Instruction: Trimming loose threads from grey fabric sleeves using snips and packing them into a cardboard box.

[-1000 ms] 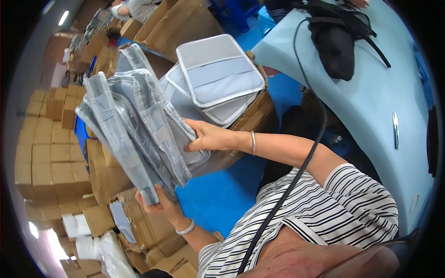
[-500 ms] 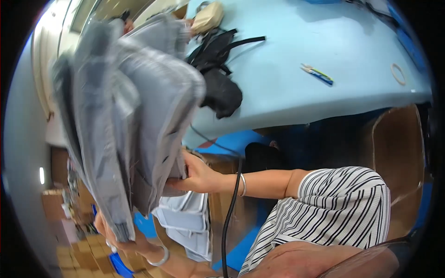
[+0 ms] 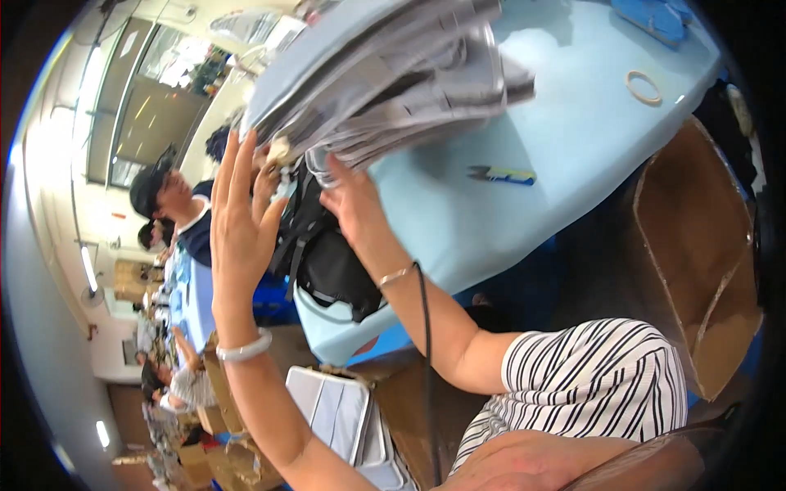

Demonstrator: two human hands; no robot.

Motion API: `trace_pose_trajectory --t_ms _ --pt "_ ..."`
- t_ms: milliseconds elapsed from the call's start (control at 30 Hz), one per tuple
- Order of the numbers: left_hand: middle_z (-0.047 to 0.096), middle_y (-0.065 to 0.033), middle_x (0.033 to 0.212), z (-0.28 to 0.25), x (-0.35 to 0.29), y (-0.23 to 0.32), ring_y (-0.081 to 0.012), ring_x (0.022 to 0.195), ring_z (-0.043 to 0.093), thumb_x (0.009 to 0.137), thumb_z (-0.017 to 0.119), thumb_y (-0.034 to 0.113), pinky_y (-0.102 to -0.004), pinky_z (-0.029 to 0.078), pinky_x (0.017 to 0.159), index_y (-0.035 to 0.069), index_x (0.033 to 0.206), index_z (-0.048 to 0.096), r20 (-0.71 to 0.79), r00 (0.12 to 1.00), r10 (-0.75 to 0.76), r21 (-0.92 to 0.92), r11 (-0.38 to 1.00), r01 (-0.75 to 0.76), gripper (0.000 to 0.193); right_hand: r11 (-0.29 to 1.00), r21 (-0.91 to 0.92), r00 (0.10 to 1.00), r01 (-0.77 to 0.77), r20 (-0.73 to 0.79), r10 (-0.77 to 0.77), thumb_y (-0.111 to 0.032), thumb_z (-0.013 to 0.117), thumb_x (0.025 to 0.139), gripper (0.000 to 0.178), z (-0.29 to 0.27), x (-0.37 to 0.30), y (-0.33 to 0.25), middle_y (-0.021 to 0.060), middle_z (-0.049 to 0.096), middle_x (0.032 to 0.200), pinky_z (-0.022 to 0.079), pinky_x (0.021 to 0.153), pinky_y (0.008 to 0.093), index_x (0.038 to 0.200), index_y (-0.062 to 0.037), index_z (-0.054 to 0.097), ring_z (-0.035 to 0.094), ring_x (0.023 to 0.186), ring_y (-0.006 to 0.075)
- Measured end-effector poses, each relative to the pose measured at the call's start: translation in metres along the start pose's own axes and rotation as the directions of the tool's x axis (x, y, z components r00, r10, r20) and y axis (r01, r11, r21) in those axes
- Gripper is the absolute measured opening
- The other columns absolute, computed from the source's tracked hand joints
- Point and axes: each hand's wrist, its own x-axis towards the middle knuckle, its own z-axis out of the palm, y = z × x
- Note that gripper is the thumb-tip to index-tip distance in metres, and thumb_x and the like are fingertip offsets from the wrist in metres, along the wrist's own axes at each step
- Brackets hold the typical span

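1. Co-worker: beyond the left hand, in a dark top and cap.
2. Left hand: open, fingers straight, gripping nothing; fingertips at the stack's edge, contact unclear.
3. Grey pieces: low down, in a carton; they look to be what is left.
4. Bag: black, on the table's near end.
5. Right hand: partly curled, thumb by the stack's near end; I cannot tell whether it grips.
6. Stack: grey, tilted, over the table; this batch is up there, but its settling looks unfinished.
7. Snips, then ring: on the table.
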Motion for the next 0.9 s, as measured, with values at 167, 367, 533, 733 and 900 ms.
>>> trace_pose_trajectory --t_ms 167,367,533,733,900 --pt "0.043 -0.0157 0.139 -0.022 -0.064 -0.004 -0.0315 0.126 0.043 0.08 0.064 0.002 -0.0392 0.033 0.104 0.003 0.128 0.05 0.038 0.989 -0.143 0.029 0.989 0.142 0.049 0.984 0.027 0.983 -0.178 0.043 0.177 -0.022 0.063 0.088 0.047 -0.047 -0.02 0.044 0.0111 0.049 0.126 0.045 0.092 0.0395 0.125 -0.0015 0.043 0.049 0.118 0.0256" --pt "0.047 -0.0171 0.135 -0.045 -0.211 -0.01 -0.0284 0.123 0.047 0.083 0.057 -0.001 -0.0359 0.042 0.097 0.001 0.123 0.053 0.0 0.844 -0.536 -0.111 0.839 0.532 0.04 0.977 0.205 0.998 -0.051 0.048 0.042 -0.027 0.047 0.097 0.039 -0.038 -0.012 0.037 0.0183 0.055 0.122 0.048 0.094 0.0386 0.12 0.0051 0.047 0.054 0.114 0.0267" --pt "0.046 -0.0147 0.135 -0.072 -0.317 0.031 -0.0252 0.119 0.049 0.084 0.053 -0.003 -0.0346 0.044 0.093 0.0 0.122 0.053 -0.085 0.569 -0.818 -0.146 0.576 0.805 0.038 0.954 0.299 0.999 0.031 0.006 -0.034 -0.026 0.045 0.098 0.037 -0.022 0.007 0.039 0.02 0.057 0.119 0.047 0.095 0.0392 0.117 0.0063 0.048 0.054 0.114 0.0288" --pt "0.05 -0.0132 0.131 -0.097 -0.424 0.08 -0.0215 0.115 0.051 0.092 0.05 0.002 -0.0316 0.04 0.097 -0.004 0.124 0.05 -0.337 0.214 -0.917 -0.213 0.296 0.931 0.033 0.791 0.513 0.943 -0.332 0.149 0.299 -0.006 0.049 0.092 0.027 -0.044 -0.038 0.081 0.0182 0.061 0.114 0.051 0.093 0.0359 0.115 0.0077 0.053 0.059 0.109 0.0273" --pt "0.055 -0.0095 0.124 -0.077 -0.489 0.095 -0.0183 0.109 0.053 0.09 0.058 0.012 -0.0295 0.042 0.095 -0.001 0.125 0.051 -0.432 -0.142 -0.891 -0.253 -0.031 0.967 0.038 0.799 0.109 0.691 -0.591 0.58 0.432 -0.013 0.042 0.096 0.037 -0.033 -0.108 0.071 0.0187 0.057 0.121 0.053 0.087 0.031 0.131 -0.0013 0.043 0.06 0.107 0.0264"
